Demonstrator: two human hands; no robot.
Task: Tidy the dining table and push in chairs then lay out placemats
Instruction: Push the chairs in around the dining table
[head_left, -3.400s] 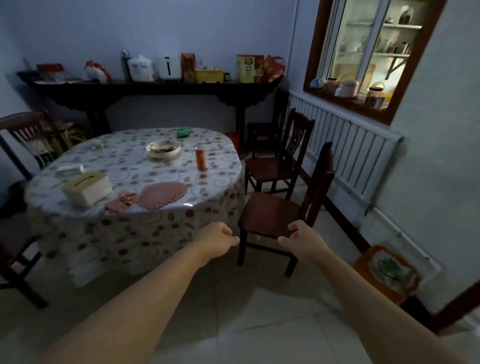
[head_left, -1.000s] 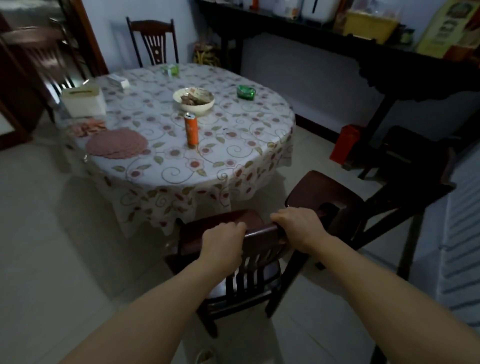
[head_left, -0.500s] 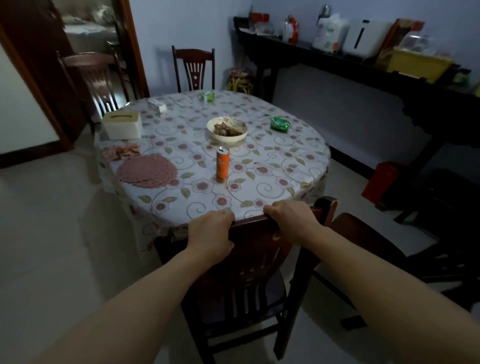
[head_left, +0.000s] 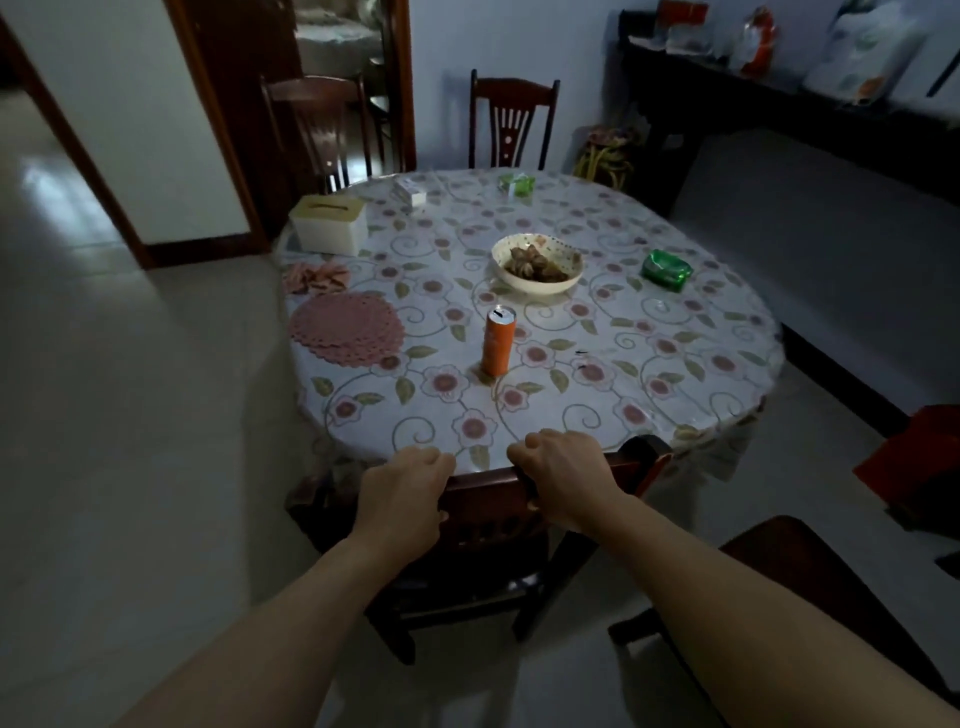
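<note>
A round dining table (head_left: 675, 364) with a floral cloth fills the middle of the head view. My left hand (head_left: 402, 493) and my right hand (head_left: 566, 478) both grip the top rail of a dark wooden chair (head_left: 488, 499), whose back stands against the table's near edge. A stack of pink round placemats (head_left: 345, 327) lies at the table's left side, with small pink pieces (head_left: 317, 275) behind it. An orange can (head_left: 497, 340), a bowl of food (head_left: 537, 262), a green packet (head_left: 666, 269), a white tissue box (head_left: 330, 223) and two small packs (head_left: 410, 191) (head_left: 517, 183) stand on the cloth.
Another dark chair (head_left: 810, 582) stands out from the table at lower right. Two more chairs (head_left: 511, 119) (head_left: 322, 130) stand at the far side. A long dark sideboard (head_left: 779, 98) runs along the right wall, a red box (head_left: 914, 457) on the floor below. A doorway (head_left: 343, 47) opens behind.
The chair under my hands has slid forward until its back meets the table edge, and I have stepped closer to the table.
</note>
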